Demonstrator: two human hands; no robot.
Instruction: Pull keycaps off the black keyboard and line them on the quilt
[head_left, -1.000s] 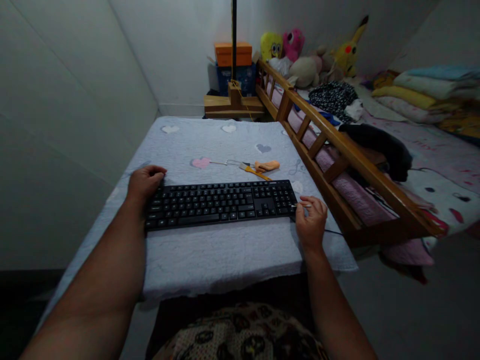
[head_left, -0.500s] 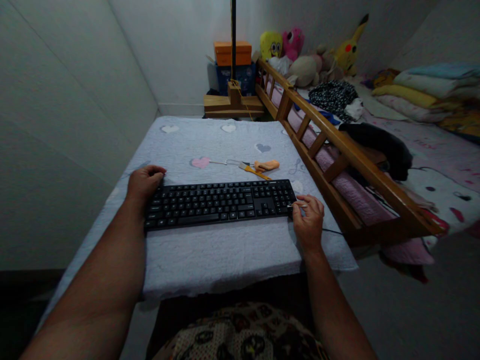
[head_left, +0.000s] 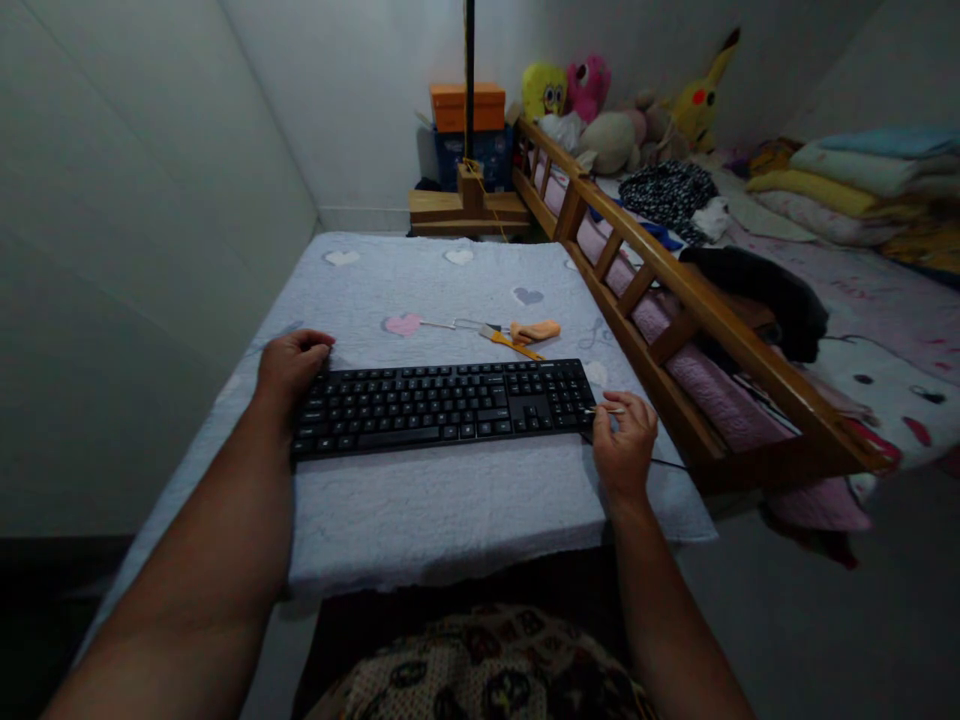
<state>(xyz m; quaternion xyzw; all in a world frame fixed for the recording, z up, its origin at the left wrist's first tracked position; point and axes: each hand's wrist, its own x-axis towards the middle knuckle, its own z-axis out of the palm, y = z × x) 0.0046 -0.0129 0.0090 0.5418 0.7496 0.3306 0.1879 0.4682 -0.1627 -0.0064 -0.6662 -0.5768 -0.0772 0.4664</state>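
Observation:
A black keyboard (head_left: 442, 408) lies across the cloth-covered table. At its left end, my left hand (head_left: 291, 368) has its fingers curled against the keyboard's edge, gripping it. My right hand (head_left: 625, 440) is at the keyboard's right end, pinching a thin pale stick (head_left: 609, 409) whose tip points at the number-pad keys. Behind the keyboard lie a yellow-handled brush (head_left: 511, 343) and a tool with an orange handle (head_left: 535, 331) and a thin metal shaft.
The table (head_left: 442, 510) has a light cloth with hearts. A wooden bed rail (head_left: 675, 290) runs along its right side, with bedding and plush toys beyond. Behind the table stand a wooden base (head_left: 442, 208) with a pole and an orange box (head_left: 468, 107). A cable trails right.
My right hand has shifted slightly right with the stick, away from the keys. My left hand still rests at the keyboard's left end.

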